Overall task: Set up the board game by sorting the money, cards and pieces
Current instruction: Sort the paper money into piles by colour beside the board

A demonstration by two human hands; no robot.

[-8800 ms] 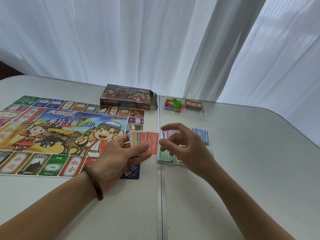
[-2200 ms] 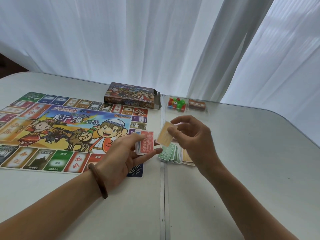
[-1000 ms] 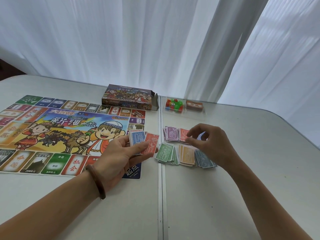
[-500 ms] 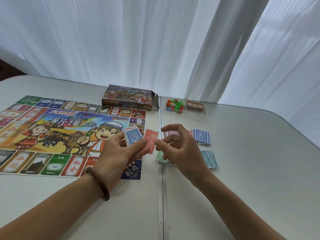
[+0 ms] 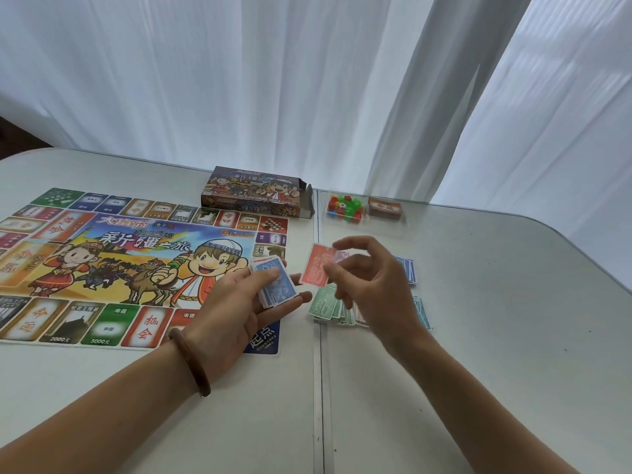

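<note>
My left hand point(image 5: 236, 309) holds a small stack of play money point(image 5: 275, 283) with a blue note on top, above the board's near right corner. My right hand point(image 5: 372, 285) pinches a single red note point(image 5: 316, 265) just right of that stack, above the sorted piles. On the table under it lie a green pile point(image 5: 325, 307), a blue pile point(image 5: 408, 270) farther back and a teal pile point(image 5: 422, 313) at the right; other piles are hidden by the hand. The colourful game board point(image 5: 113, 265) lies flat at the left.
The game box point(image 5: 256, 193) stands open behind the board. A clear tray holds coloured plastic pieces point(image 5: 345, 205) and a deck of orange cards point(image 5: 384, 208). A seam point(image 5: 318, 388) runs down the white table. White curtains hang behind.
My right hand has pulled the red note off the stack in my left hand and lifted it to the right. A blue note now tops the stack.
</note>
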